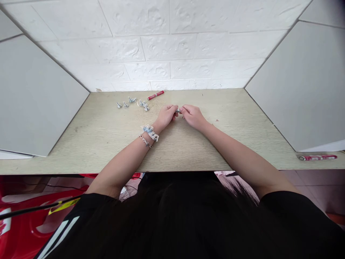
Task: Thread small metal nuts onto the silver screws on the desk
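Over the middle of the table, my left hand [167, 116] and my right hand [193, 116] meet at the fingertips. Between them is a small silvery bolt [178, 111], pinched from both sides and mostly covered by fingers. Whether a nut or washer sits on it is too small to tell. Left of my hands, several similar metal bolts [146, 107] with wide round bases stand or lie in a loose group; one bolt [119, 105] is at that group's left end. A scrunchie and a chain bracelet circle my left wrist.
A red marker-like tube [155, 95] lies by the white brick-patterned wall [156, 46]. Another red tube [318, 157] rests near the table's right front edge. Grey panels [35, 93] flank the wooden table [175, 154]. A red plastic chair [24, 230] is below left.
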Demonstrator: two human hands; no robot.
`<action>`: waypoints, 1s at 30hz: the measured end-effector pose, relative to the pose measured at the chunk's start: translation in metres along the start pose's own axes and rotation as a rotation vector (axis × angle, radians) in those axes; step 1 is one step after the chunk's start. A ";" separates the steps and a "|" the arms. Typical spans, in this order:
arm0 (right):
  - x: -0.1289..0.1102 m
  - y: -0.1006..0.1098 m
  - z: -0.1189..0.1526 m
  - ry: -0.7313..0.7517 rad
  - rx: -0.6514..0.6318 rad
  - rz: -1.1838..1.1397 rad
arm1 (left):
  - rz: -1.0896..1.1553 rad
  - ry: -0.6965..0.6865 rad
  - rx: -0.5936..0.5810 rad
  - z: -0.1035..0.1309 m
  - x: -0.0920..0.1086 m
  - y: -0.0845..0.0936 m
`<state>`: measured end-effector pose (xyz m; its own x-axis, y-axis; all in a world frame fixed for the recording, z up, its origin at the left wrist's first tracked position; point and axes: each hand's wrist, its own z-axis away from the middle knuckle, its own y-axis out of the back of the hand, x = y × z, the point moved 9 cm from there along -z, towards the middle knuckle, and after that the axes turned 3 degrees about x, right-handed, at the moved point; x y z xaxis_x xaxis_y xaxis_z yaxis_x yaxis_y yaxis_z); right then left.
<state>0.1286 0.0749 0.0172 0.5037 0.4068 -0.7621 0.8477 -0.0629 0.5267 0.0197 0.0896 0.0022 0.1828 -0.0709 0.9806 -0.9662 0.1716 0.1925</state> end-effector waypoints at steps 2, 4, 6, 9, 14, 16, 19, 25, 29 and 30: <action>0.003 0.001 0.000 -0.025 0.014 -0.039 | -0.016 -0.003 0.002 0.000 -0.001 0.001; 0.005 0.000 0.000 -0.043 0.019 -0.069 | -0.021 -0.004 -0.001 -0.001 -0.001 0.001; 0.005 -0.002 0.001 -0.050 0.015 -0.070 | -0.012 -0.002 -0.003 -0.001 -0.002 0.000; 0.002 -0.005 0.002 -0.034 -0.012 -0.057 | 0.014 0.002 -0.001 0.000 0.000 0.000; -0.002 -0.003 0.001 0.008 -0.035 -0.013 | 0.016 -0.004 -0.011 0.002 0.002 -0.001; 0.001 0.000 0.001 -0.013 -0.014 -0.018 | 0.007 -0.002 -0.012 0.001 0.001 -0.001; 0.004 0.002 0.002 -0.054 0.015 -0.055 | -0.003 0.002 -0.007 0.000 -0.001 0.000; 0.002 -0.001 0.003 -0.053 0.011 -0.040 | 0.002 0.009 -0.012 0.000 -0.001 0.000; 0.000 -0.002 0.002 -0.042 -0.005 -0.037 | 0.023 0.014 -0.013 0.001 0.000 -0.001; -0.001 -0.002 0.002 -0.034 -0.010 -0.037 | 0.026 0.011 -0.016 0.001 0.000 -0.001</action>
<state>0.1268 0.0729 0.0157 0.4775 0.3772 -0.7936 0.8643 -0.0389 0.5015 0.0204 0.0880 0.0024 0.1598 -0.0549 0.9856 -0.9677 0.1887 0.1674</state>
